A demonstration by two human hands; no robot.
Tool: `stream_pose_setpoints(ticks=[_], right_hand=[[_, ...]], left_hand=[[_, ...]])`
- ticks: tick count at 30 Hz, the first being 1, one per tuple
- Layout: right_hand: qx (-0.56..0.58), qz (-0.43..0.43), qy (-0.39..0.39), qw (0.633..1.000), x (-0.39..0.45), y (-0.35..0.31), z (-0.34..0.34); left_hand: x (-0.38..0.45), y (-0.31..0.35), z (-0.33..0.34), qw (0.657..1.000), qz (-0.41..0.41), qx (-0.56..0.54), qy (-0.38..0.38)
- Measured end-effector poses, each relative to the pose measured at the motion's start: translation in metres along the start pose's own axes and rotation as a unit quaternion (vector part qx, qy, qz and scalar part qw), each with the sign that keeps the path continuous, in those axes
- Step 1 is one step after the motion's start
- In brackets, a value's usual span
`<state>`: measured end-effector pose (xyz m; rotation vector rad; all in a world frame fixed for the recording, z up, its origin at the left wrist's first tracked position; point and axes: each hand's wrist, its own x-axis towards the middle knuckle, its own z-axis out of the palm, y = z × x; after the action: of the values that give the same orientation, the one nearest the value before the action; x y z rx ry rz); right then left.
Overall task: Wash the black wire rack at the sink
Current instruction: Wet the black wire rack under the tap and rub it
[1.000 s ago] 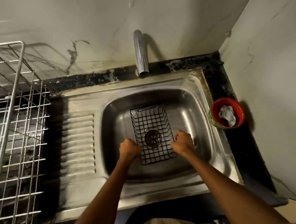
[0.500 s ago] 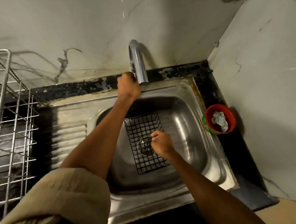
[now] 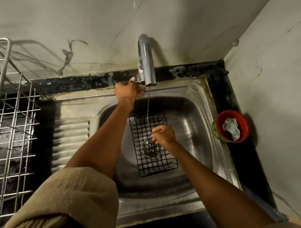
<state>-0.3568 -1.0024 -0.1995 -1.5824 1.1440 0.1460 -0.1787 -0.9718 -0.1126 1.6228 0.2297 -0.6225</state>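
Lying flat on the bottom of the steel sink [image 3: 196, 98], right over the drain [image 3: 150, 148], the black wire rack [image 3: 144, 133] with its long side running away from the viewer. Gripping the handle at the base of the chrome tap [image 3: 145, 58], the left hand [image 3: 127, 90], fingers curled round it and thumb raised against the spout. Falling from the spout onto the far end of the rack, a thin stream of water [image 3: 148, 104]. Hovering at the rack's right edge, the right hand [image 3: 164, 135], fingers curled inward; impossible to tell whether pinching a wire or merely clenched above it. Covering the left upper arm, a rolled beige sleeve [image 3: 66, 206]. Standing on the black table [image 3: 220, 80] just right of the sink, a red bowl [image 3: 239, 117] holding a crumpled white cloth [image 3: 231, 127]. Sitting on the left beside the ribbed draining board [image 3: 70, 137], a silver wire dish rack [image 3: 3, 118]. Rising behind and to the right, pale marble wall [image 3: 191, 16].
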Motion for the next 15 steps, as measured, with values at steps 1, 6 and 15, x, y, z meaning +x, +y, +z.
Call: stream_pose_setpoints(ticks=[1, 6, 15], right_hand=[[0.017, 0.013, -0.002, 1.000, 0.002, -0.004, 0.000], [0.111, 0.061, 0.006, 0.992, 0.017, -0.024, 0.004], [0.106, 0.059, 0.002, 0.993, 0.032, -0.041, 0.003]], left_hand=[[-0.002, -0.002, 0.000, 1.000, -0.005, -0.023, -0.005], [-0.017, -0.043, 0.001, 0.991, -0.113, -0.047, -0.059], [-0.028, -0.069, 0.012, 0.972, -0.191, -0.053, -0.124]])
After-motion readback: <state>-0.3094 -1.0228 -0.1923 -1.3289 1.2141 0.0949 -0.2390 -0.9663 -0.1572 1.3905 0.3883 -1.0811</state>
